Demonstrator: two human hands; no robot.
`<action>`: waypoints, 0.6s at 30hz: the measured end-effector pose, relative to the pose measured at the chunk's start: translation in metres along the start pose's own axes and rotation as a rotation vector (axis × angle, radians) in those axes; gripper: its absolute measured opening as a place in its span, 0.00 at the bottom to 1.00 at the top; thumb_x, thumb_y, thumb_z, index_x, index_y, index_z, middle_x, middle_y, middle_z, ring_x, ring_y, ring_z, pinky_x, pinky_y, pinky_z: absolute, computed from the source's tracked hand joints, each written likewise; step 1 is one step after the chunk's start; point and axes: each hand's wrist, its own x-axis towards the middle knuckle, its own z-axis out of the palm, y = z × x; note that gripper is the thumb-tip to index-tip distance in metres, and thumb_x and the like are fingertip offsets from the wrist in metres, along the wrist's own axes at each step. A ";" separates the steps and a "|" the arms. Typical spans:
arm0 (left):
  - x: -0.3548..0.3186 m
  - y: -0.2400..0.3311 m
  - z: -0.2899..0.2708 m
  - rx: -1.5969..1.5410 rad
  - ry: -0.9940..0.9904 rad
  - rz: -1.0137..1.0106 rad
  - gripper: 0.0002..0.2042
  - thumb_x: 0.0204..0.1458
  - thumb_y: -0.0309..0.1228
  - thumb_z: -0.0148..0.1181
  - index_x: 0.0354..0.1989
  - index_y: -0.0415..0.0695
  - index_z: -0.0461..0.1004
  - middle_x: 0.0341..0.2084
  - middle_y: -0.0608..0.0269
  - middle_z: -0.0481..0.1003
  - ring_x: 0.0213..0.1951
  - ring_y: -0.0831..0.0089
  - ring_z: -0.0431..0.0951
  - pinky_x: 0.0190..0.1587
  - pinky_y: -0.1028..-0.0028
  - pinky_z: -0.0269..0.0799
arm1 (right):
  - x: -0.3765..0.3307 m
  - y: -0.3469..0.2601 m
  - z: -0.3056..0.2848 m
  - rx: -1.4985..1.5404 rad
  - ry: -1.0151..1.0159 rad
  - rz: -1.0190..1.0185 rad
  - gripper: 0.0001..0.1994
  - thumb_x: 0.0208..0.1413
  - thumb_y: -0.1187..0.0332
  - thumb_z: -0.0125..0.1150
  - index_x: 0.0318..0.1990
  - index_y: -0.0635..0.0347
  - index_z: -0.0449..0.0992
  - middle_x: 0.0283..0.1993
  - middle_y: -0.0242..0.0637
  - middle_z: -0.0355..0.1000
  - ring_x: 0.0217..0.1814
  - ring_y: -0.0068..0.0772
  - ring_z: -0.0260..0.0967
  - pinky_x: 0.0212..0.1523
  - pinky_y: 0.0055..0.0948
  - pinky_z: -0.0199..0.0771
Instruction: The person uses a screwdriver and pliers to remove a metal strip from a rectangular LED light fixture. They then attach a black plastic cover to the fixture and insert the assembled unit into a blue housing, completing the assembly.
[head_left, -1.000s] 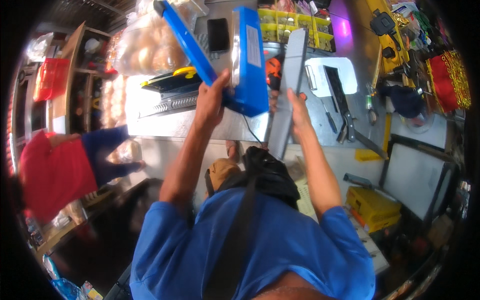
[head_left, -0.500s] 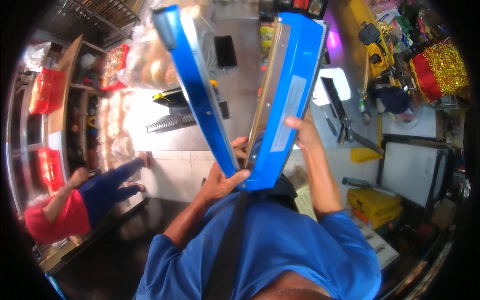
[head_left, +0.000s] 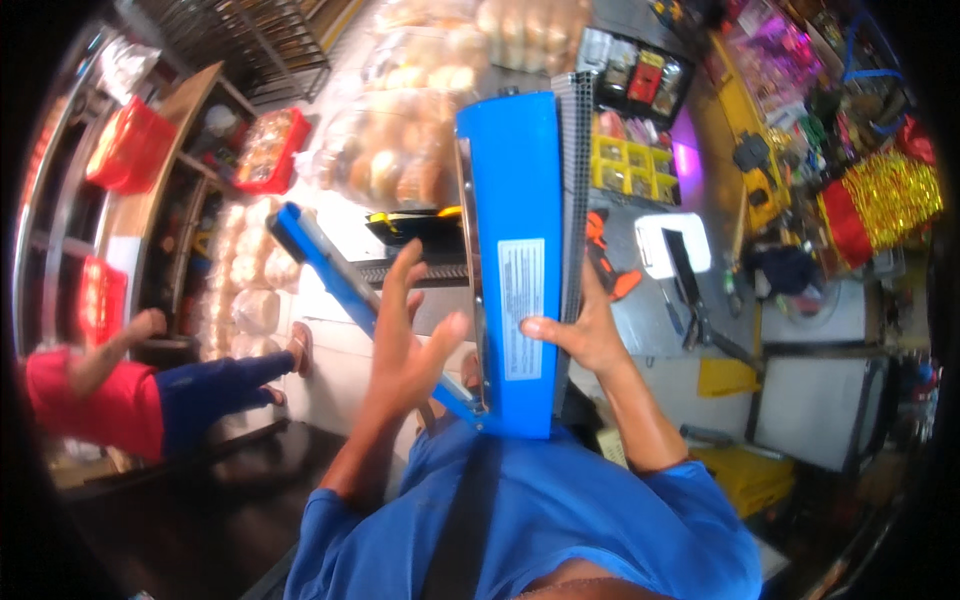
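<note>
The blue impulse sealer (head_left: 515, 260), upright at chest height with its lever arm (head_left: 340, 285) swung open, looks rigid, fairly heavy and smooth-cased, best held by the body's edges. The right hand (head_left: 585, 335) has its grip closed on the right edge; the left hand (head_left: 410, 345), fingers spread, hovers just left. Beyond lie a metal worktop (head_left: 650, 330), bagged buns (head_left: 400, 150), pliers (head_left: 605, 265).

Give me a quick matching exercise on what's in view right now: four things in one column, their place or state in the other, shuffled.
Things:
1. blue sealer body
2. blue sealer arm
3. left hand
4. orange-handled tool

Places or states:
A. lies on the grey table, right of the sealer
B. held upright by the right hand
C. swung open to the left, slanting
D. open, fingers spread, between arm and body

Pairs: 1-B, 2-C, 3-D, 4-A
</note>
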 end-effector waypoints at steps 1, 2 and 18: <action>0.016 -0.018 0.009 0.011 0.148 0.066 0.42 0.56 0.48 0.68 0.71 0.33 0.58 0.65 0.48 0.66 0.66 0.55 0.65 0.68 0.58 0.62 | -0.001 -0.008 0.007 -0.018 -0.018 -0.026 0.58 0.42 0.59 0.83 0.76 0.70 0.47 0.70 0.52 0.62 0.76 0.46 0.55 0.77 0.42 0.48; 0.027 -0.034 0.017 -0.297 0.126 0.049 0.41 0.56 0.54 0.66 0.67 0.33 0.62 0.58 0.49 0.72 0.60 0.60 0.72 0.62 0.61 0.69 | -0.001 -0.012 0.015 -0.028 -0.044 -0.052 0.59 0.42 0.58 0.83 0.76 0.70 0.47 0.71 0.53 0.62 0.77 0.46 0.54 0.78 0.41 0.46; 0.009 -0.093 0.030 -1.015 0.040 -0.082 0.46 0.50 0.71 0.59 0.64 0.41 0.66 0.47 0.57 0.77 0.48 0.67 0.80 0.49 0.66 0.80 | -0.032 -0.060 0.023 -0.699 -0.054 -0.193 0.40 0.57 0.48 0.68 0.69 0.69 0.65 0.55 0.58 0.71 0.57 0.53 0.72 0.59 0.44 0.71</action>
